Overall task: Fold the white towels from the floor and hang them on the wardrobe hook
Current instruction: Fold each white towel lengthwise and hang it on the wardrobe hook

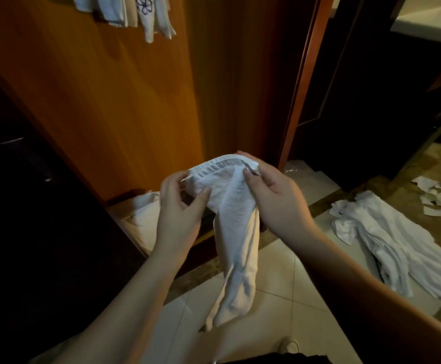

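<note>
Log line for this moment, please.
hands: left and right grip towel | hung: towels | floor: pile

two hands (180, 206), one held towel (236, 232) (white)

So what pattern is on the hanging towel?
A dark blue flower outline on the hanging towel, in the head view.

White towel (236, 219) soft matt cloth, ribbed hem; wardrobe door (109, 101) smooth semi-gloss wood veneer; floor (280, 271) glossy pale tiles.
</note>
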A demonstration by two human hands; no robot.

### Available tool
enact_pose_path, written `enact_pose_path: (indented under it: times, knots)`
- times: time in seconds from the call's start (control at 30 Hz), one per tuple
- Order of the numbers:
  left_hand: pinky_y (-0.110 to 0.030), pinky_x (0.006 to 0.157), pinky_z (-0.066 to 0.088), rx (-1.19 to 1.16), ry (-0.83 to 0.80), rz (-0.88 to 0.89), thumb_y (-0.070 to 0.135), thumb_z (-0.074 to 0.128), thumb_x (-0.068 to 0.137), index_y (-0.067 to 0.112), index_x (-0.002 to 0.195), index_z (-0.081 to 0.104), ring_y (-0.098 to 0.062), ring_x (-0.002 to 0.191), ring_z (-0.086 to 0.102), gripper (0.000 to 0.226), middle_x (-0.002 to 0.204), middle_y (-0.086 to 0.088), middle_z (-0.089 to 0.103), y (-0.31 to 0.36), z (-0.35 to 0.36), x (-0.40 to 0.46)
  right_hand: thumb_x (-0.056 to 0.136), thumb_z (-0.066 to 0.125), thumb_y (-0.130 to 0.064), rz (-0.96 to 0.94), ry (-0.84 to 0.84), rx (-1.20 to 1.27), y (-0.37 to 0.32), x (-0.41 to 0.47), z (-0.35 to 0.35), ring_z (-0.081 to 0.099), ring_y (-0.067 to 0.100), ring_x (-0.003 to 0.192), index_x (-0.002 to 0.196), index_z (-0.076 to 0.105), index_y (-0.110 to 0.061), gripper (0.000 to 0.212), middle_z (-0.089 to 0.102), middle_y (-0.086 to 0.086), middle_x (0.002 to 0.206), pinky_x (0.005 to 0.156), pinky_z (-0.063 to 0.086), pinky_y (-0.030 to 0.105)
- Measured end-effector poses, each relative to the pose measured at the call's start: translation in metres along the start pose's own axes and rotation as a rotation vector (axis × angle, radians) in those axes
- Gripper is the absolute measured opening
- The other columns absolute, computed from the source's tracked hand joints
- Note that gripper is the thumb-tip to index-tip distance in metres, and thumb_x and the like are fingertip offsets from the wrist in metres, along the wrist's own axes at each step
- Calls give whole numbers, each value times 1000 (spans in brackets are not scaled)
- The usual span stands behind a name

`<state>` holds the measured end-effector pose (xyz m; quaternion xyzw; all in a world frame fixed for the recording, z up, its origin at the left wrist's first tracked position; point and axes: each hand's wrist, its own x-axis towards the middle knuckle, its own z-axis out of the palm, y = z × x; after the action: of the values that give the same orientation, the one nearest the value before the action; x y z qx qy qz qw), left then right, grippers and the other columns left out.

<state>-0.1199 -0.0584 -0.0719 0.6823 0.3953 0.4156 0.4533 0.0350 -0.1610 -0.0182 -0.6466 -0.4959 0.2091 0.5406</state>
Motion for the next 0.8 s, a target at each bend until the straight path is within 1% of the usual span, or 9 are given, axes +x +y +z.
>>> enact_pose_path:
  times: [0.1, 0.13, 0.2, 0.23, 0.33, 0.4, 0.57, 0.67, 0.8]
  knots:
    - [-38, 105, 42, 63, 100, -272, 53, 82, 74, 50, 143, 26, -15, 140, 39, 89, 156, 14, 30, -21, -2, 11, 105, 50, -34, 2, 45, 64, -6, 6, -11, 67, -11, 87, 117, 67, -46, 24, 71, -31, 97, 65, 45, 1]
    - [-45, 110, 39, 9, 58, -355, 53, 86, 69, 46, 148, 23, -22, 142, 38, 101, 160, 5, 31, -25, -3, 15, 104, 51, -34, -1, 49, 69, -7, 8, -14, 68, -9, 87, 111, 69, -49, 24, 72, -28, 97, 65, 46, 2]
    - [-49, 114, 39, -211, -51, -433, 53, 92, 57, 34, 150, 34, -23, 136, 49, 111, 150, 1, 51, -31, -5, 22, 103, 52, -36, -1, 22, 84, -9, 12, -19, 70, -5, 86, 105, 70, -53, 24, 75, -23, 97, 66, 48, 5]
    - [-50, 113, 42, -286, -91, -426, 49, 92, 58, 30, 144, 46, -20, 130, 56, 99, 139, 3, 61, -33, -7, 24, 101, 53, -39, -1, -5, 97, -9, 13, -22, 71, -2, 88, 106, 70, -52, 23, 75, -20, 99, 68, 50, 8]
    - [-51, 110, 45, -268, -121, -349, 22, 75, 84, 33, 116, 69, -16, 117, 66, 34, 118, 8, 74, -34, -12, 31, 97, 52, -48, -9, -35, 107, -6, 19, -35, 72, 7, 98, 113, 71, -48, 24, 76, -13, 107, 81, 56, 28]
    - [-47, 107, 45, -328, -164, -303, 19, 68, 86, 33, 111, 74, -14, 114, 67, 30, 118, 6, 74, -25, -22, 36, 94, 54, -49, -18, -6, 135, -4, 24, -45, 72, 5, 97, 110, 72, -48, 24, 76, -13, 106, 82, 54, 29]
    - [-36, 90, 53, -491, -298, -198, 27, 77, 73, 32, 107, 77, -22, 113, 68, 35, 117, -2, 74, 14, -44, 53, 91, 61, -45, 18, 78, 194, 3, 32, -65, 72, 5, 93, 102, 76, -46, 19, 77, -11, 103, 74, 55, 17]
    - [-33, 82, 53, -464, -328, -151, 24, 71, 79, 37, 102, 78, -17, 104, 72, 27, 109, 3, 76, 33, -46, 60, 88, 61, -56, 11, 123, 171, 4, 34, -71, 71, 4, 99, 105, 75, -49, 23, 75, -14, 108, 76, 55, 17]
    - [-45, 91, 50, -443, -307, -119, 31, 68, 85, 32, 101, 79, -22, 105, 71, 20, 112, -2, 76, 55, -50, 71, 86, 59, -63, -1, 150, 153, 5, 43, -76, 68, 9, 107, 109, 74, -46, 32, 73, -11, 113, 91, 55, 38]
